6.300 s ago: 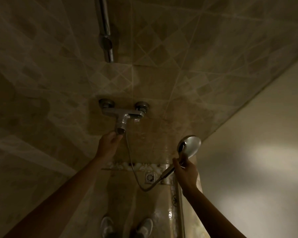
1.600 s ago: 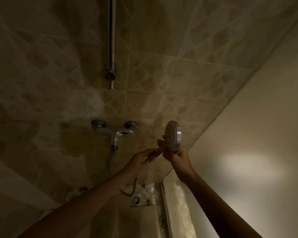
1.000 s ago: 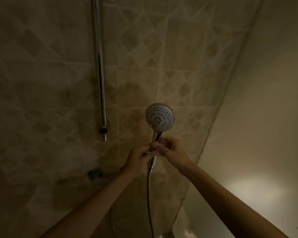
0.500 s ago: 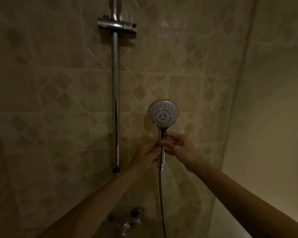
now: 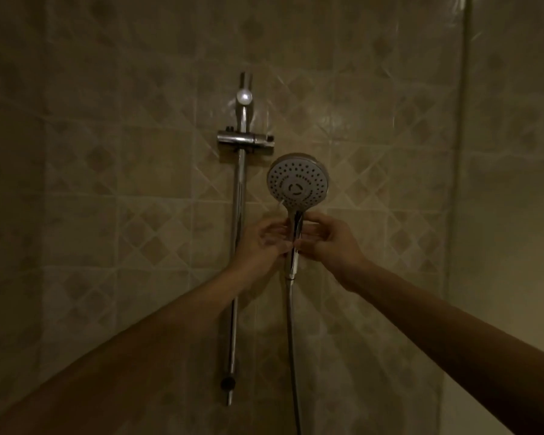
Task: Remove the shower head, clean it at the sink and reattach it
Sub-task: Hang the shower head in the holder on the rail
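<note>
Single head-worn wide-angle view, facing straight at the beige diamond-patterned tiled wall (image 5: pixel 107 183) at close, arm's-reach range. Both forearms enter from the lower corners. The upright chrome slide rail (image 5: pixel 237 277) runs just left of the left hand (image 5: pixel 261 243).

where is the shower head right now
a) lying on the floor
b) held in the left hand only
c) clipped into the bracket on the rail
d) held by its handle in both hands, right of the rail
d: both the left hand and the right hand grip the handle of the shower head, which sits to the right of the rail and below its bracket.
</note>
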`<state>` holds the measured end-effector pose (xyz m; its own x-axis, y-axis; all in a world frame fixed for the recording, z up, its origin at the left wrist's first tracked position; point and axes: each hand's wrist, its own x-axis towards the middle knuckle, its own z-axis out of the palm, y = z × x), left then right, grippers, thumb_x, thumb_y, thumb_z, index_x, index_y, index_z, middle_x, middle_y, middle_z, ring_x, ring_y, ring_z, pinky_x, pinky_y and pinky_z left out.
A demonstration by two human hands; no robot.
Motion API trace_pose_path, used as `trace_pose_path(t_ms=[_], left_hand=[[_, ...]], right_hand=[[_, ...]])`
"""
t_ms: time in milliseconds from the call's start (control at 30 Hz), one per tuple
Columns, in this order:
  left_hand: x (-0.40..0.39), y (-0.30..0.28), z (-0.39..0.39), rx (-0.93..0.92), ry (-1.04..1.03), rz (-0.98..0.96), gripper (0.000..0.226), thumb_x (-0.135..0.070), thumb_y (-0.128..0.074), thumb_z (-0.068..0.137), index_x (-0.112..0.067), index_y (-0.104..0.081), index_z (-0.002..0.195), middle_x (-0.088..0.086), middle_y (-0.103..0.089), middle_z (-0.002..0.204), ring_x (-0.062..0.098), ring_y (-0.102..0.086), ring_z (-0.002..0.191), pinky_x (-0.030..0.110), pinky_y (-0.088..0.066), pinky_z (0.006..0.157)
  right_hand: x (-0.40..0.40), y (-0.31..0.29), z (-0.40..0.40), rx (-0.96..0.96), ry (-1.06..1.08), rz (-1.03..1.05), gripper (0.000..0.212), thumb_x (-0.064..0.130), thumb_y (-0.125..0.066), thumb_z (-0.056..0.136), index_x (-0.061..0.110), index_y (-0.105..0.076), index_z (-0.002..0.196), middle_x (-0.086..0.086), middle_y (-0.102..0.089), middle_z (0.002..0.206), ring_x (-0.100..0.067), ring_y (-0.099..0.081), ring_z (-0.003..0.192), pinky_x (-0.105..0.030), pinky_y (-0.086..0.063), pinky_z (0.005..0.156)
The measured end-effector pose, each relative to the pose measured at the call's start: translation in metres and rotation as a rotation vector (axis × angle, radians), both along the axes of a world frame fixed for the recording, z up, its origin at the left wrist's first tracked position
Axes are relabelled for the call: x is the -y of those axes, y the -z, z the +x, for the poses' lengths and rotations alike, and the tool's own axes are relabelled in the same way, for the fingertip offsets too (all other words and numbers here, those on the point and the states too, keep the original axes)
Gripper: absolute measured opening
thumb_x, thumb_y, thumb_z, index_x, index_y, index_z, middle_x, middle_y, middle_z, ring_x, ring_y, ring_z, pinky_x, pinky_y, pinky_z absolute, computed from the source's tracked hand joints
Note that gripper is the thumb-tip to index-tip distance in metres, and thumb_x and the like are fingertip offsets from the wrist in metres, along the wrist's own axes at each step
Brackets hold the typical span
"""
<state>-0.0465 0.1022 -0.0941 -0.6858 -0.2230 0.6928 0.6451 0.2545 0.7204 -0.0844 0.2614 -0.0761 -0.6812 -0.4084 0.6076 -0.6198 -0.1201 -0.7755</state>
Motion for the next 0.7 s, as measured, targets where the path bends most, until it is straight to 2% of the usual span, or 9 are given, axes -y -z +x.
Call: trace_pose_path(t_ms=[100, 200, 300, 467, 567, 633, 700], left_hand=[[0.006, -0.032, 0.003, -0.057, -0.043, -0.087, 0.043, 0.014, -0.071, 0.081, -0.024, -0.065, 0.101, -0.003, -0.07, 0.094, 0.012, -0.069, 0.087, 0.033, -0.062, 0.078], [0.013, -0.066, 0.005, -0.12, -0.087, -0.137, 0.039, 0.013, -0.073, 0.08, -0.011, -0.065, 0.109, 0.005, -0.068, 0.096, 0.02, -0.069, 0.091, 0.04, -0.061, 0.082], [0.015, -0.101, 0.01, -0.165, -0.094, -0.152, 0.042, 0.007, -0.078, 0.078, -0.009, -0.063, 0.113, 0.008, -0.068, 0.099, 0.027, -0.07, 0.097, 0.046, -0.061, 0.083], [0.015, -0.152, 0.02, -0.208, -0.115, -0.178, 0.041, 0.012, -0.075, 0.078, -0.012, -0.061, 0.108, 0.007, -0.067, 0.098, 0.031, -0.07, 0.095, 0.052, -0.062, 0.082], [0.015, -0.174, 0.024, -0.233, -0.133, -0.209, 0.041, 0.012, -0.075, 0.077, -0.01, -0.061, 0.109, 0.012, -0.068, 0.103, 0.035, -0.071, 0.096, 0.057, -0.061, 0.082], [0.013, -0.185, 0.026, -0.25, -0.126, -0.221, 0.042, 0.012, -0.076, 0.077, -0.008, -0.061, 0.111, 0.019, -0.067, 0.107, 0.042, -0.07, 0.1, 0.059, -0.06, 0.082], [0.011, -0.194, 0.029, -0.275, -0.122, -0.246, 0.041, 0.01, -0.077, 0.077, -0.011, -0.061, 0.108, 0.017, -0.068, 0.104, 0.041, -0.071, 0.097, 0.057, -0.061, 0.08]], right_hand=[[0.005, -0.028, 0.001, -0.065, 0.038, -0.01, 0.048, -0.014, -0.074, 0.082, 0.009, -0.068, 0.123, -0.006, -0.075, 0.106, -0.021, -0.075, 0.097, -0.044, -0.063, 0.089], [0.01, -0.057, 0.004, -0.168, 0.045, -0.02, 0.043, -0.009, -0.076, 0.083, 0.014, -0.07, 0.119, -0.009, -0.075, 0.109, -0.022, -0.074, 0.1, -0.048, -0.061, 0.094], [0.013, -0.085, 0.006, -0.291, 0.061, -0.039, 0.045, -0.001, -0.079, 0.085, 0.018, -0.07, 0.125, -0.009, -0.077, 0.105, -0.025, -0.076, 0.098, -0.047, -0.062, 0.092], [0.014, -0.133, 0.009, -0.42, 0.104, -0.038, 0.054, 0.004, -0.079, 0.085, 0.022, -0.058, 0.132, -0.005, -0.073, 0.102, -0.018, -0.075, 0.093, -0.048, -0.063, 0.088], [0.014, -0.157, 0.01, -0.488, 0.133, -0.045, 0.06, 0.004, -0.082, 0.083, 0.018, -0.056, 0.135, -0.01, -0.072, 0.105, -0.023, -0.075, 0.095, -0.05, -0.063, 0.087], [0.013, -0.169, 0.01, -0.522, 0.151, -0.049, 0.062, 0.008, -0.084, 0.082, 0.016, -0.057, 0.137, -0.007, -0.072, 0.106, -0.02, -0.074, 0.096, -0.046, -0.063, 0.089], [0.012, -0.179, 0.01, -0.554, 0.16, -0.049, 0.056, 0.011, -0.085, 0.082, 0.013, -0.062, 0.133, -0.002, -0.073, 0.107, -0.015, -0.073, 0.097, -0.041, -0.063, 0.09]])
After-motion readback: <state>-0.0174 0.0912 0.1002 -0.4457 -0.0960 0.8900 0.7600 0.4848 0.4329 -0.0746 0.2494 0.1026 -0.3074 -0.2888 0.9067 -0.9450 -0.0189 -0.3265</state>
